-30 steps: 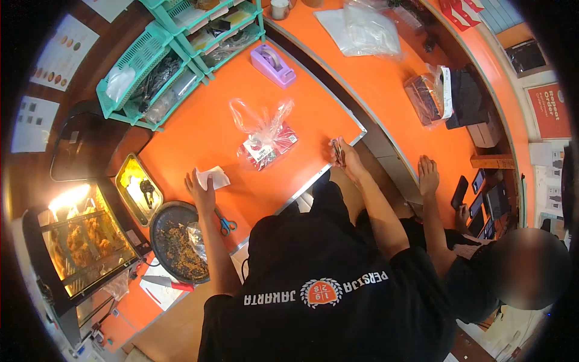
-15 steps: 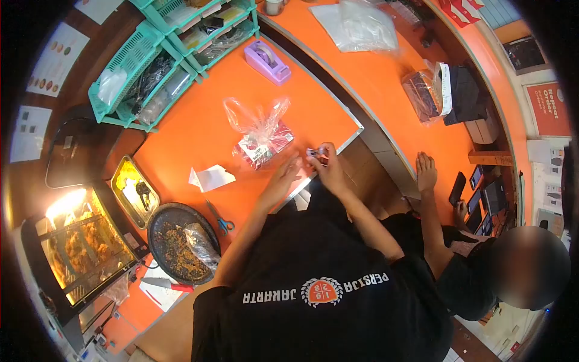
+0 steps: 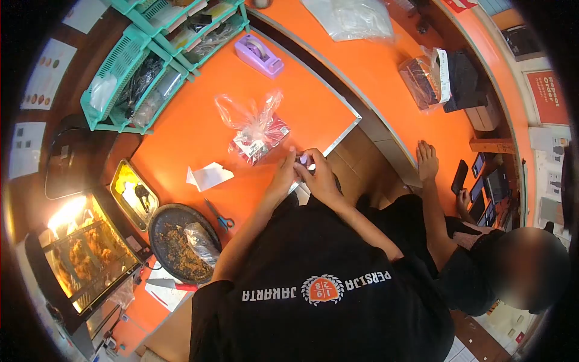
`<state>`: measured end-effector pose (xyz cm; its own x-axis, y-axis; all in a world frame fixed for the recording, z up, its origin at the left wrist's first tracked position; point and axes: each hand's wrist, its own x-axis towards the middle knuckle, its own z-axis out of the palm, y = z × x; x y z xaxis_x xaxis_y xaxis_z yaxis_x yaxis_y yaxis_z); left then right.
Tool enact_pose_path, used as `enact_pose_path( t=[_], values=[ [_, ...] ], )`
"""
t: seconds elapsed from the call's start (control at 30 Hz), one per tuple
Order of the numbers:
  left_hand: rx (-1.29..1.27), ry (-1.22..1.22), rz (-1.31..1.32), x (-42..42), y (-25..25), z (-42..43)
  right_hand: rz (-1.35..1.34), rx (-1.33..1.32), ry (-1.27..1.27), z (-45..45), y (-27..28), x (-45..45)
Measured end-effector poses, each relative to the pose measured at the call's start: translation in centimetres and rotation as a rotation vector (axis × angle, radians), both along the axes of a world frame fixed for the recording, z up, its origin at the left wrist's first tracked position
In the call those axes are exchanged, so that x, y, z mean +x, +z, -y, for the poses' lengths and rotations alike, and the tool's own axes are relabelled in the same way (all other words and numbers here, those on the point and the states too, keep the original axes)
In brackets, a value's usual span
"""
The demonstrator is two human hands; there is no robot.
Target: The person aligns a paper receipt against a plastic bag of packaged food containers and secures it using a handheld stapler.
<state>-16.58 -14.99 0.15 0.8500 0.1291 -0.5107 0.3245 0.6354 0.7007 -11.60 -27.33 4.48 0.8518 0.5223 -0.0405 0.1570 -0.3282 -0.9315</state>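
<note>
My left hand (image 3: 281,180) and my right hand (image 3: 322,180) meet just above the near edge of the orange table. Between their fingertips is a small purple object (image 3: 303,160), mostly covered by the fingers, so its kind is not clear. Both hands are closed around it. Just beyond them sits a red and white box in a clear plastic bag (image 3: 260,142), the bag's top gathered and its two ends sticking up. To the left of my hands lies a folded white paper (image 3: 210,177).
A purple tape dispenser (image 3: 259,55) stands behind the bag, near teal drawer trays (image 3: 123,84). Scissors (image 3: 221,216), a round dark pan (image 3: 175,256) of crumbs and a lit food warmer (image 3: 90,250) are at left. At right, a co-worker's hand (image 3: 427,161) rests on the other counter.
My left hand has moved in to meet my right, and its fingers have closed on the small purple object. The right hand has shifted slightly left and down. The bag has stayed on the table.
</note>
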Motion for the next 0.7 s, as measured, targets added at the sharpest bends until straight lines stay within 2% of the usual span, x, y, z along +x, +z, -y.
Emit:
enact_pose_path(
  t=[0.07,0.13,0.23,0.3,0.33,0.4,0.53,0.63,0.7],
  values=[
    [0.043,0.028,0.027,-0.1,0.3,0.2,-0.010,0.018,-0.005,-0.1,0.3,-0.2],
    [0.083,0.053,0.060,-0.1,-0.2,0.3,0.148,-0.133,0.010,0.3,0.4,0.2],
    [0.203,0.028,0.045,-0.4,-1.5,0.2,0.115,-0.150,0.000,0.2,1.5,-0.1],
    [0.511,-0.018,0.073,-0.2,0.9,-0.1,0.113,-0.104,-0.022,0.2,1.3,-0.4],
    [0.511,-0.017,0.074,0.0,1.8,-0.4,0.112,-0.056,-0.042,0.1,1.2,-0.5],
    [0.402,-0.173,0.081,0.4,3.1,-1.1,0.078,-0.029,-0.039,0.4,0.9,-0.4],
    [0.451,-0.200,0.056,-0.1,3.0,-1.0,-0.033,-0.050,0.012,1.4,0.2,-0.4],
    [0.454,-0.148,0.103,-0.6,2.0,-1.4,-0.188,0.097,0.032,2.0,-0.2,-0.6],
    [0.330,0.293,-0.023,-0.4,0.3,-2.9,-0.108,0.006,0.101,2.9,0.8,-1.2]
  ],
)
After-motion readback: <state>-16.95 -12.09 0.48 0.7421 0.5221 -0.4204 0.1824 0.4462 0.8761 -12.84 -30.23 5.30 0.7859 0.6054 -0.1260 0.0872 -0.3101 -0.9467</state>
